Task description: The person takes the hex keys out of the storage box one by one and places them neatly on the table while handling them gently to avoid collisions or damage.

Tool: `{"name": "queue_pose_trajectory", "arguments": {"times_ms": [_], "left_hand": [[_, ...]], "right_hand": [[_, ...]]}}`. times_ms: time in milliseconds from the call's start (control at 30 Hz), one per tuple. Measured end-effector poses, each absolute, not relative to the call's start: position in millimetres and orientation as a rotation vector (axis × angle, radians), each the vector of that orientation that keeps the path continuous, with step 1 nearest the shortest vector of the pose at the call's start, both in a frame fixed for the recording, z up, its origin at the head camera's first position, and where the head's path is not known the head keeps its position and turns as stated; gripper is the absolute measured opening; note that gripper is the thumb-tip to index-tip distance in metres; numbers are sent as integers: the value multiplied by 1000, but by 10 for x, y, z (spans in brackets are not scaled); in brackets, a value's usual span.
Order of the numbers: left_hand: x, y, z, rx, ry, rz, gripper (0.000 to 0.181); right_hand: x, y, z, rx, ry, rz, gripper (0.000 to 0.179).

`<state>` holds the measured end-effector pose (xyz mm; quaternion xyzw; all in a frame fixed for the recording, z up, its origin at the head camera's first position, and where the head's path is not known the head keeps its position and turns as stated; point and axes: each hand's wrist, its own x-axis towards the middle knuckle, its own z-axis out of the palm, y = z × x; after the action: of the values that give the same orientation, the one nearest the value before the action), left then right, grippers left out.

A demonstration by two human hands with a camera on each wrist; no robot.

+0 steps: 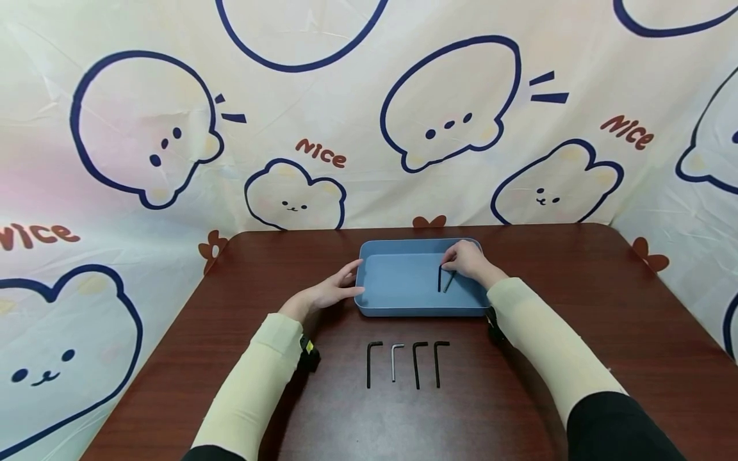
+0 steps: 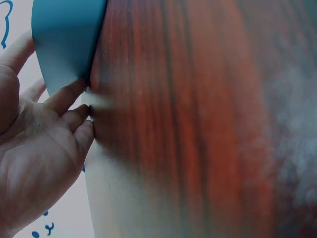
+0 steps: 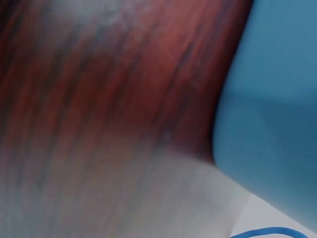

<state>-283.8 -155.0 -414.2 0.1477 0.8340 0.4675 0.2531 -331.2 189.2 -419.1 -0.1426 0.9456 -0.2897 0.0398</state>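
Observation:
A blue tray [image 1: 398, 282] stands at the far side of the table. My right hand [image 1: 468, 261] reaches over its right half, thumb and fingertips pinched together at the upper ends of two hex keys. One is a black hex key [image 1: 439, 280], nearly upright in the head view; the other, a dark slanted hex key [image 1: 449, 282], lies just right of it. I cannot tell which of them the fingers pinch. My left hand [image 1: 330, 289] touches the tray's left side with extended fingers; in the left wrist view, the fingertips meet the tray wall [image 2: 67, 39].
Before the tray, a row of hex keys lies on the brown table [image 1: 323, 410]: three black ones, including the leftmost black hex key [image 1: 369, 368], and a silver hex key [image 1: 394, 365]. A patterned cloth [image 1: 369, 115] hangs behind the table. The right wrist view shows the tray's outer wall [image 3: 272, 109].

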Motion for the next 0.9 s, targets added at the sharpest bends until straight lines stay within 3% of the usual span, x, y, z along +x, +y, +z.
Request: {"name": "queue_pose_trajectory", "arguments": {"times_ms": [300,900], "left_hand": [[-2844,-1548,-4144,409,2261,1272,72],[-2845,-1547,-4133,410,2263,1264,73]], "right_hand": [[-3319,1901,-4181,-531,2913,-852,10],[-3274,1949,-4039,-401,2840,-1111,15]]}}
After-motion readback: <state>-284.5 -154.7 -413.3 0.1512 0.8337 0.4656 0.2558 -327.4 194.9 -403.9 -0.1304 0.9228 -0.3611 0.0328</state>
